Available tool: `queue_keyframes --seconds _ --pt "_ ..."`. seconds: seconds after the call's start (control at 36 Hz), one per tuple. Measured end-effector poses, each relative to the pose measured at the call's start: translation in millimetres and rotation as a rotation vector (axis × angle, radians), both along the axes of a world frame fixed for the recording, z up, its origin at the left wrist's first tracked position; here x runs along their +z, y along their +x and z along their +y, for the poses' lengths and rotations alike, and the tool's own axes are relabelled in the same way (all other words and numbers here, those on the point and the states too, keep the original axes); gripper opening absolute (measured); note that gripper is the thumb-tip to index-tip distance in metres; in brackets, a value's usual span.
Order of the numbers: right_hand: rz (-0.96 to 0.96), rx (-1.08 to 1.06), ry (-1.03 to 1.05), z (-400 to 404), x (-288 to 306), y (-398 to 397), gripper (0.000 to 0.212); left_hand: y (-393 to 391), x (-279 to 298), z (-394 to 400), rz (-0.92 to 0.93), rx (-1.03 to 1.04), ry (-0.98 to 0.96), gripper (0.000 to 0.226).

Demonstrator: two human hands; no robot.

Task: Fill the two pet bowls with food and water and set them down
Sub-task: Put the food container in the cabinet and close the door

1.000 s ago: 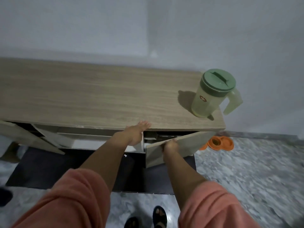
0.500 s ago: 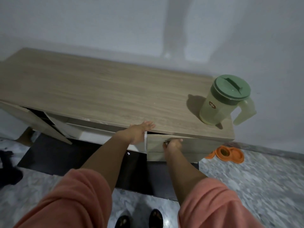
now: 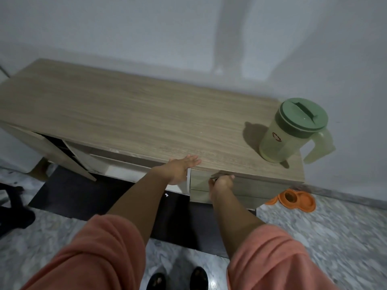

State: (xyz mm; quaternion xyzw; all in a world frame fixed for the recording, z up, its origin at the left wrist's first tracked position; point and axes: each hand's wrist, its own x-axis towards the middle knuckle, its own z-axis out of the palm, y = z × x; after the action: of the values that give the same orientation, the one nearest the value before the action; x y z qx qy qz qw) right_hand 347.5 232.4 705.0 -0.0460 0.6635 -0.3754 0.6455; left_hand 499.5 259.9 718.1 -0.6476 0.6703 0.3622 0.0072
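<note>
The right hand [image 3: 222,183], its grip pinching the door [image 3: 240,188], has just swung it shut while the open left hand [image 3: 180,167] braces on the table [image 3: 125,114], so next come the jug [image 3: 293,130] and floor bowls [image 3: 297,199].

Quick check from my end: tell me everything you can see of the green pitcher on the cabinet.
The green pitcher stands upright at the right end of the wooden cabinet top, near the wall. Its body looks like pale, translucent green plastic with a small round red-and-white emblem on the side. A darker green round lid with a raised grip bar sits closed on it. The handle points right, past the cabinet's end. Neither hand touches it. Whether it holds water cannot be told.
</note>
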Motion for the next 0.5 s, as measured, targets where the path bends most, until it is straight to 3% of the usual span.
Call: queue_keyframes --seconds 0.11,0.5 --pt "-0.094 -0.177 0.092 3 15 7 0.066 -1 1 0 -0.023 -0.011 0.002 0.082" --pt "-0.062 -0.157 0.017 12 28 10 0.063 -14 21 4 -0.156 -0.065 0.048 0.081"
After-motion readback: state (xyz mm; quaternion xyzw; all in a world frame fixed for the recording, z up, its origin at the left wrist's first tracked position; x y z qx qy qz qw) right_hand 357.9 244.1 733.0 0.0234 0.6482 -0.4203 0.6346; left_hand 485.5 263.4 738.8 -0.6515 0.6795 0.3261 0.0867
